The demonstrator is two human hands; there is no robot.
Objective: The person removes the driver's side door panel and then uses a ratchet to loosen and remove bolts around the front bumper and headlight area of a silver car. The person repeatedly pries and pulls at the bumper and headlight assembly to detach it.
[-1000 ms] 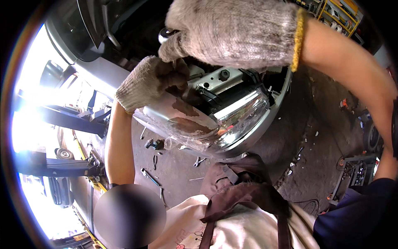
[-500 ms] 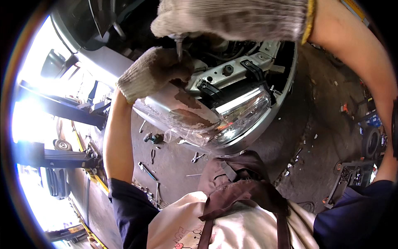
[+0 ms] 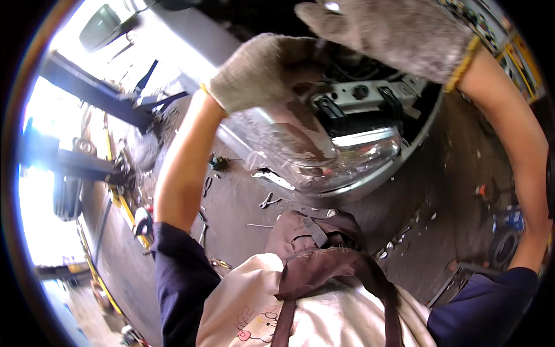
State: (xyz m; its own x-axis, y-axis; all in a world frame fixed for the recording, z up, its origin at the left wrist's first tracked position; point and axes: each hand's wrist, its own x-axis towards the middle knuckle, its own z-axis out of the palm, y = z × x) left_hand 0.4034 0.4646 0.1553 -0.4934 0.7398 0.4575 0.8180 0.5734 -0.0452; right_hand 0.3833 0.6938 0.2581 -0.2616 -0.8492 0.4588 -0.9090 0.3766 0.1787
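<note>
Both my hands wear dirty knitted work gloves over the open front corner of a silver car. My left hand (image 3: 260, 75) is curled by the inner edge of the fender, its fingertips in shadow around the lower part of a tool's metal shaft. Just above and to its right is my right hand (image 3: 393, 37), at the upper end of that tool (image 3: 331, 7), where a bit of shiny metal shows; most of its grip is hidden. Below them lie the clear headlight (image 3: 370, 144) and a silver metal crossmember (image 3: 361, 95) with black brackets.
Peeling, worn paint marks the bumper corner (image 3: 289, 139). Pliers (image 3: 267, 200), a green-black power tool (image 3: 217, 163) and other hand tools lie on the dark floor. Blue lift arms (image 3: 87, 98) stand at left. A tire (image 3: 503, 248) and debris are at right.
The view has shifted, so the car sits farther right in it. My right hand has tilted, its thumb side now stretched outward; my left hand stays low by the shaft.
</note>
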